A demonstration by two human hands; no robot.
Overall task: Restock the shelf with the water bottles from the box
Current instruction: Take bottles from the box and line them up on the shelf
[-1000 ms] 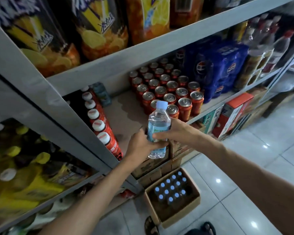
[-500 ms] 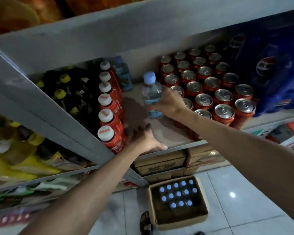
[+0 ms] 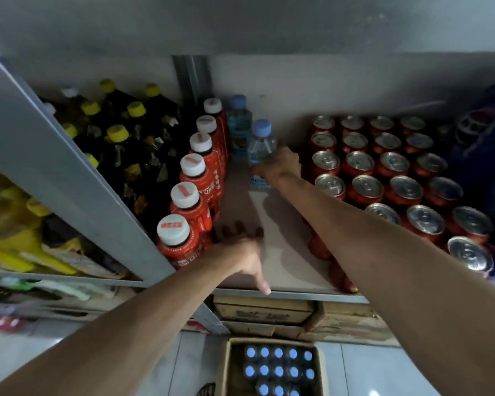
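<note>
My right hand (image 3: 279,165) grips a clear water bottle (image 3: 261,147) with a pale blue cap, upright deep on the shelf (image 3: 283,252). Just behind and left of it stands another water bottle (image 3: 239,121) against the back wall. My left hand (image 3: 242,252) lies flat on the shelf board near its front edge, fingers spread, holding nothing. On the floor below, an open cardboard box (image 3: 225,367) holds several blue-capped water bottles (image 3: 277,367).
A row of red bottles with white caps (image 3: 195,178) lines the left side of the bare strip. Several red cans (image 3: 383,178) fill the right. Dark yellow-capped bottles (image 3: 120,138) stand beyond a grey upright (image 3: 69,178). Flat cartons (image 3: 263,312) lie under the shelf.
My right hand has carried the bottle further back into the shelf, close to the bottle at the rear. My left hand let go of it earlier and now rests on the shelf front.
</note>
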